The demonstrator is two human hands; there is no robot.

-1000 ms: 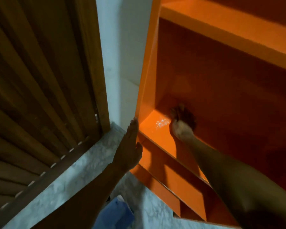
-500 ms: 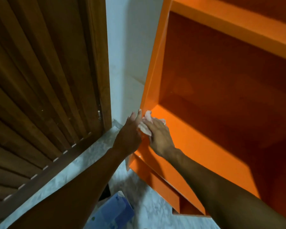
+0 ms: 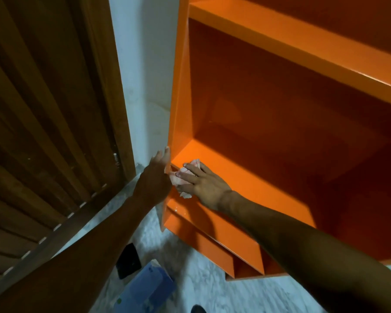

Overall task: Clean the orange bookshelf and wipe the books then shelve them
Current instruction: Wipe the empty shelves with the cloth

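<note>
The orange bookshelf (image 3: 280, 123) is standing against the white wall (image 3: 145, 64) at the right of the scene, glossy, its visible compartments holding no books. The task is looking early: wiping is under way, and book cleaning and shelving are remaining, by my judgement. The right hand (image 3: 203, 181), fingers spread flat, is pressing a pale cloth (image 3: 182, 177) onto the near left corner of the shelf board. The left hand (image 3: 156, 177), fingers straight, is resting against the outer side panel. A blue object (image 3: 145, 288) is lying on the marble floor (image 3: 212, 290), near a wooden door (image 3: 43, 132).
</note>
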